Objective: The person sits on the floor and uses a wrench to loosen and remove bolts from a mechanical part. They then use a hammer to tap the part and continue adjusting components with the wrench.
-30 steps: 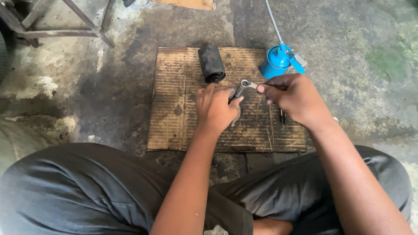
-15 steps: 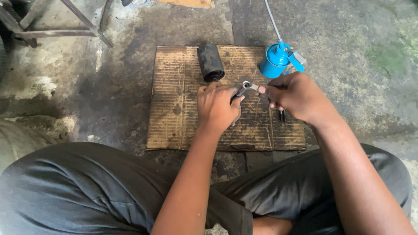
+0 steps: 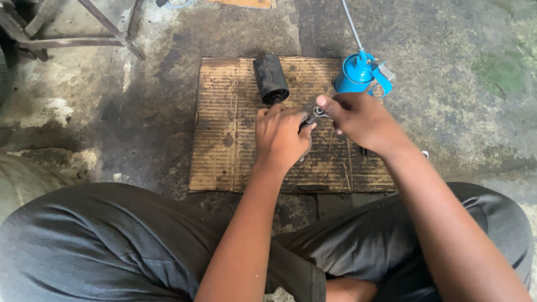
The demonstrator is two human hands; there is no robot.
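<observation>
Left hand (image 3: 281,137) sits mid-frame, fingers curled shut around a small dark metal part (image 3: 306,121) – mostly hidden, so can't tell exactly what it is. Right hand (image 3: 362,122) is just beside it, pinching a small wrench (image 3: 320,112) whose ring end pokes out between the two hands. All this over a greasy cardboard sheet (image 3: 224,140), with a black cylinder (image 3: 271,78) above and a blue oil can (image 3: 358,72) at upper right.

Concrete floor (image 3: 140,112) carrying cardboard mat (image 3: 224,140); black cylinder (image 3: 271,78) at 12 o'clock, blue oil can (image 3: 355,75) at 2 o'clock.
</observation>
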